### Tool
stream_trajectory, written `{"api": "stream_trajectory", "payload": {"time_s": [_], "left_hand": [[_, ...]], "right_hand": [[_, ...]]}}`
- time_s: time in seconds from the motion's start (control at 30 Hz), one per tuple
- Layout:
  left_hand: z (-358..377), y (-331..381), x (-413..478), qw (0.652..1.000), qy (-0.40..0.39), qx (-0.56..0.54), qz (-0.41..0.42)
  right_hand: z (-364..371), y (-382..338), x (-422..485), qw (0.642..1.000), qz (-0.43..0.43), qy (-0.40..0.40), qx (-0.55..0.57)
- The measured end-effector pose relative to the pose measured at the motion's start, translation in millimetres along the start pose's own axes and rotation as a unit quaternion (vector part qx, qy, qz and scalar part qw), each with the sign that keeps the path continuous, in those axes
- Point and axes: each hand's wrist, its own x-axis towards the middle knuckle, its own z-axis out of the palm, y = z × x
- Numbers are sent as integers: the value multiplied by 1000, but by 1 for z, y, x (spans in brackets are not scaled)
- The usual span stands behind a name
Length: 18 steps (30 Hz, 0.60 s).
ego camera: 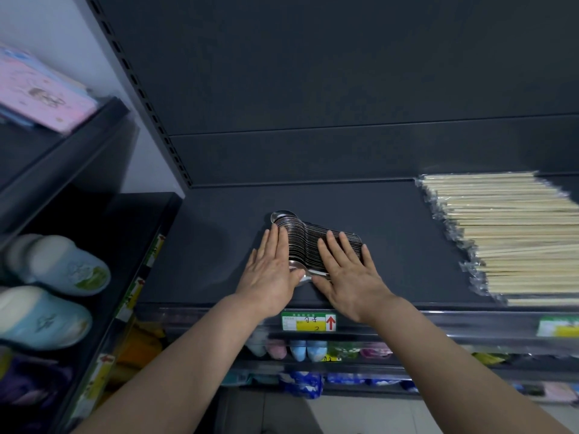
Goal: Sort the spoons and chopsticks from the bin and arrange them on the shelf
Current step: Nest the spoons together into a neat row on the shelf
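1. Step in hand, as I judged it: squaring up the row of nested metal spoons (301, 241) on the dark shelf (216, 245). The spoons lay mid-shelf, just behind the price label (308, 321) on the front rail.
2. Doing it well probably meant pushing both palms inward evenly so the row closed up without buckling. Pressure should stay low on the stack, since thin nested spoons could fan out or slide.
3. The front spoon sat a bit loose between the two hands and likely needed tucking back into the row.
4. Left hand (272, 272): flat, fingers straight and together, pointing away from the body. It pressed against the bowl side of the row and gripped nothing.
5. Right hand (348, 272): also flat, fingers straight and slightly spread. It lay over the handle side and gripped nothing.
6. Both forearms reached up and forward and converged on the stack, wrists roughly level with the shelf's front edge.
7. Wrapped chopsticks (507, 239) were stacked at the right end of the same shelf, well apart from the spoons.
8. The bin was not in view.
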Motion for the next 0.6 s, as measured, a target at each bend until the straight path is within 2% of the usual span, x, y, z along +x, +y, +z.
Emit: {"api": "stream_trajectory", "payload": {"time_s": [0.13, 0.33, 0.47, 0.6], "left_hand": [[-10, 3, 8, 996, 24, -83, 1], [-22, -10, 54, 976, 77, -179, -97], [-23, -14, 67, 983, 35, -173, -58], [-23, -13, 72, 988, 33, -147, -37]], "right_hand": [[-3, -2, 1, 1000, 7, 5, 0], [-4, -7, 8, 1000, 9, 22, -8], [-1, -8, 11, 1000, 11, 15, -8], [-1, -8, 13, 1000, 14, 14, -7]]}}
